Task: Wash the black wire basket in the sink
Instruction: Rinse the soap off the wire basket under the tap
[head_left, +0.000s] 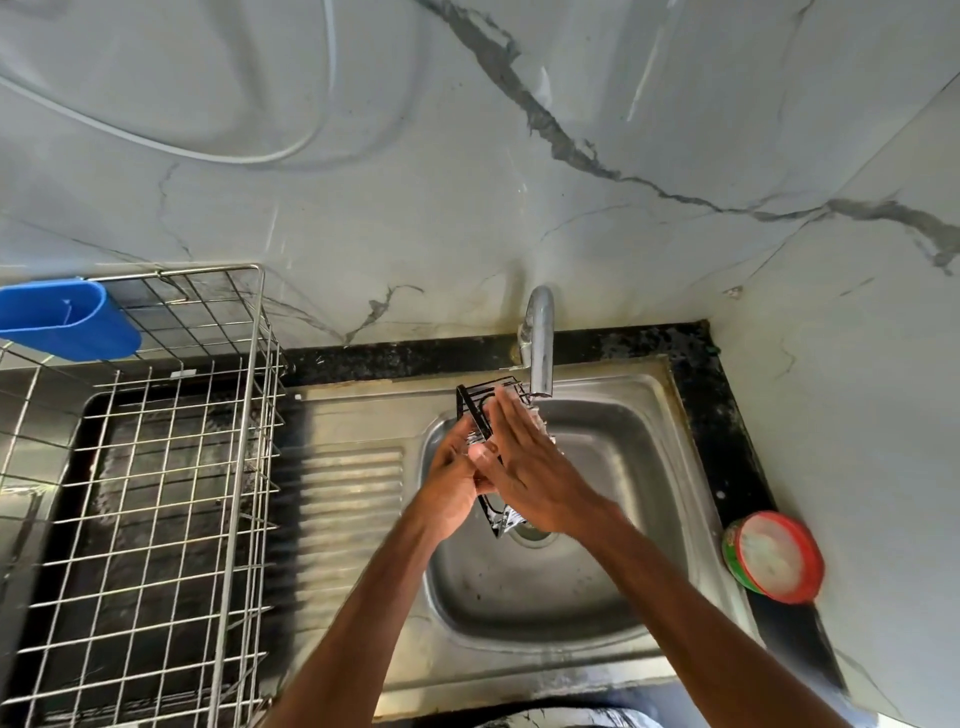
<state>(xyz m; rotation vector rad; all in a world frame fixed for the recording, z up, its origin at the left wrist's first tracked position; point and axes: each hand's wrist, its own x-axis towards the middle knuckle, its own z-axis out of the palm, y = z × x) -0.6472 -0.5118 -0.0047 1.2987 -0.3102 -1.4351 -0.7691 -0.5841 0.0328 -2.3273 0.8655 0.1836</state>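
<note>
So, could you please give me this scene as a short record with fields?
place: steel sink, under the tap
item: black wire basket, held over the basin
left hand: grips the basket
right hand: flat, fingers straight, against the basket
water: appears to run onto the basket
left of sink: wire dish rack with a blue holder
right counter: red-rimmed tub

Black wire basket (475, 413) under tap (540, 348), over sink (623, 457)
L hand (454, 480) grips it; R hand (530, 467) flat on it
</note>
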